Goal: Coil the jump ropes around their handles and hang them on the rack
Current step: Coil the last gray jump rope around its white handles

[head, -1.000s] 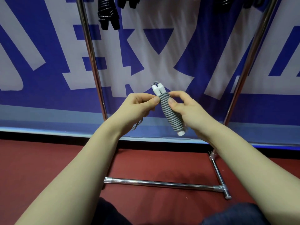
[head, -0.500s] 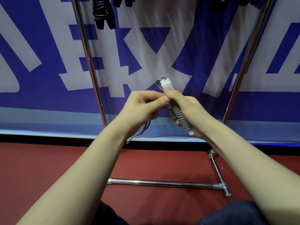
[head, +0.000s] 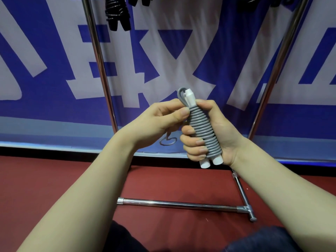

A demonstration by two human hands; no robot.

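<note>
A grey jump rope [head: 203, 128] is wound tightly round its two white handles, which stand nearly upright in front of me. My right hand [head: 216, 135] grips the coiled bundle from the right, fingers wrapped across its lower half. My left hand [head: 163, 119] pinches the rope at the top of the coil, thumb against the windings. A short loose end of rope [head: 168, 141] curls below my left hand. The chrome rack [head: 99, 60] stands behind, with a black coiled rope [head: 117, 13] hanging at the top left.
The rack's right upright [head: 276, 66] slants up at the right, and its base bar [head: 178, 204] lies across the red floor below my hands. More dark ropes [head: 251, 4] hang at the top right. A blue and white banner covers the wall behind.
The bundle has turned from tilted to nearly upright and sits lower in my right hand's full grip. My left hand stays pinching the rope at the top; the loose tail is shorter.
</note>
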